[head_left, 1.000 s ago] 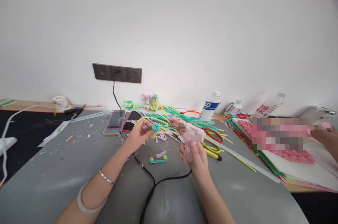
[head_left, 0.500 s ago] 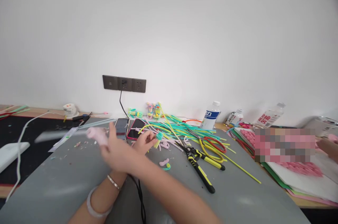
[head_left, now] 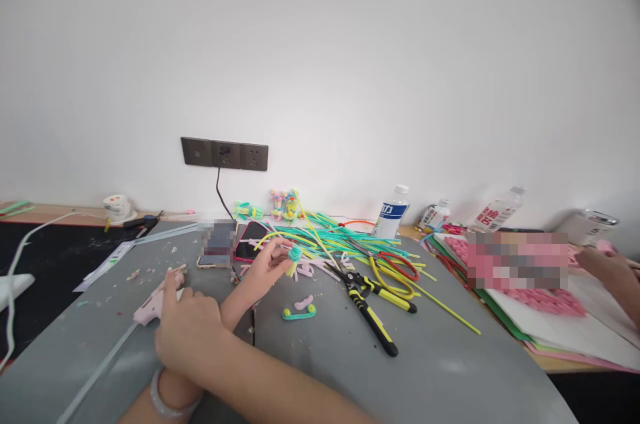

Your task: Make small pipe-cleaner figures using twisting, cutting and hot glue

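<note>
My arms are crossed, the right over the left. Low at the left, my right hand (head_left: 190,331) is closed around a pink glue gun (head_left: 149,307), its index finger stretched along it; a long pale stick runs back from the gun. Part of the grip is hidden by the hand. Near the middle, my left hand (head_left: 265,274) pinches a small pipe-cleaner piece (head_left: 295,255), a teal coil on top and yellow below. On the grey table in front lie a teal pipe-cleaner strip with yellow coiled ends (head_left: 299,315) and a short pink piece (head_left: 303,303).
Yellow-black pliers (head_left: 373,317), scissors (head_left: 395,277) and many pipe cleaners (head_left: 320,234) lie right of my left hand. Small figures (head_left: 285,204) stand by the wall. Phones (head_left: 216,244), a bottle (head_left: 391,211) and another person's hand (head_left: 607,271) are around.
My right hand has brought the glue gun down toward the table at the left. My left hand keeps the pipe-cleaner piece at about the same spot. The view has shifted slightly.
</note>
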Action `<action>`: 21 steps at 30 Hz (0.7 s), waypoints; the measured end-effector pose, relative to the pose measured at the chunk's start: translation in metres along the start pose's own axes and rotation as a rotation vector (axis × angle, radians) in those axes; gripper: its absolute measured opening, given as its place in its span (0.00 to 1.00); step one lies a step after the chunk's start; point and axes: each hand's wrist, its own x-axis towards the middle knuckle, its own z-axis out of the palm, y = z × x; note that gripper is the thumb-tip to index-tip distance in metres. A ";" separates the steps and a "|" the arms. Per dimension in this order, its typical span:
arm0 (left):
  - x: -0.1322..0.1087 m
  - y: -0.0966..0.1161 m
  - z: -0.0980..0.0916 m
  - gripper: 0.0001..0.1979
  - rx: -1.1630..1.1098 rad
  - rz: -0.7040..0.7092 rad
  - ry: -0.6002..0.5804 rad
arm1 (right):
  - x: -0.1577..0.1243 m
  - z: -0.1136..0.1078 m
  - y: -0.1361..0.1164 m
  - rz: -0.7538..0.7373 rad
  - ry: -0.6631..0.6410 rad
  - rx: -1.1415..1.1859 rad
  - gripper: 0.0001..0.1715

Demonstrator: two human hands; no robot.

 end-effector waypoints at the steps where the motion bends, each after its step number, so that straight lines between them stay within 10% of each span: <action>1: 0.001 -0.001 0.000 0.16 -0.007 -0.011 0.008 | -0.007 -0.004 0.003 -0.043 0.055 0.001 0.49; 6: 0.006 -0.005 0.000 0.20 -0.089 -0.076 0.041 | -0.067 -0.035 0.058 -0.190 0.459 0.195 0.29; 11: 0.005 -0.004 -0.001 0.17 -0.061 -0.074 0.073 | -0.154 -0.036 0.175 0.258 0.731 0.251 0.07; 15: 0.003 0.001 -0.001 0.16 0.030 -0.023 0.118 | -0.207 -0.004 0.240 0.538 0.726 0.080 0.13; 21: 0.003 0.003 0.002 0.18 -0.066 -0.051 0.057 | -0.220 0.014 0.251 0.529 0.693 -0.027 0.10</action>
